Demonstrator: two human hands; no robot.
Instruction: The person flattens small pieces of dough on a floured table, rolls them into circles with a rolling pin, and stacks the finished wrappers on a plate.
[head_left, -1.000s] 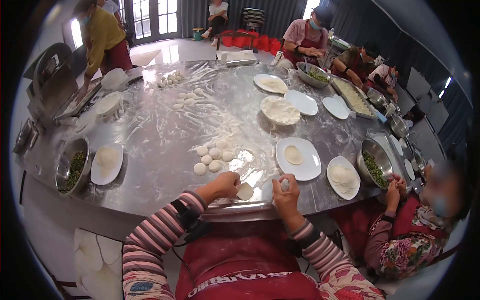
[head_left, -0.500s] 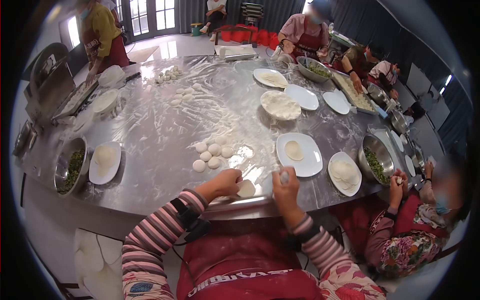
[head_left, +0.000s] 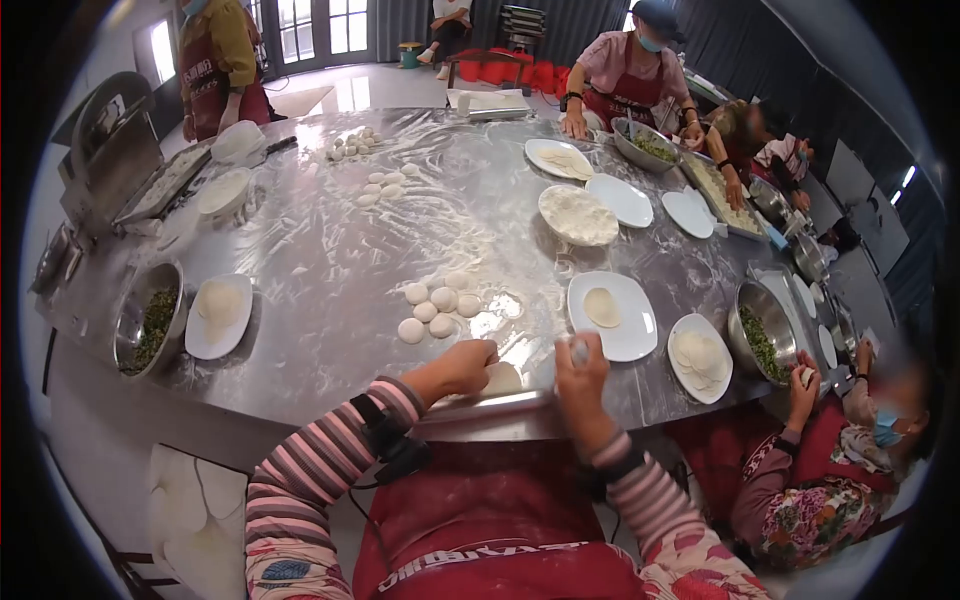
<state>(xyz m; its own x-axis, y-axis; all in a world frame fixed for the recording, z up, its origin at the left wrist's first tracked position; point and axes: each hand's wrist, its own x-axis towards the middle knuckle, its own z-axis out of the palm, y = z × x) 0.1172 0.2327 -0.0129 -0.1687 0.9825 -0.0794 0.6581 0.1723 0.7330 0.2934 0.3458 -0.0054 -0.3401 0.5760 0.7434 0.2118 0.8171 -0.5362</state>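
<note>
At the near table edge my left hand (head_left: pixel 465 367) is closed, its fingers pinching the rim of a flat round dough wrapper (head_left: pixel 503 378). To its right, my right hand (head_left: pixel 583 385) makes a fist around a rolling pin (head_left: pixel 579 350); only its pale end shows above the fingers, and the rest is hidden. Several small dough pieces (head_left: pixel 441 299) lie in flour just beyond my hands. A square white plate (head_left: pixel 632 335) to the right carries one rolled wrapper (head_left: pixel 601 307).
Beside that plate stands a plate of stacked wrappers (head_left: pixel 700 360) and a steel bowl of green filling (head_left: pixel 763 340). Another filling bowl (head_left: pixel 152 325) and wrapper plate (head_left: pixel 219 312) are at left. A flour bowl (head_left: pixel 578 216) sits further back. Co-workers surround the table, one close at right.
The view has shifted slightly, so the table's things appear further right. My hands keep about the same places at the wrapper. A co-worker at the back has lowered a hand to the table.
</note>
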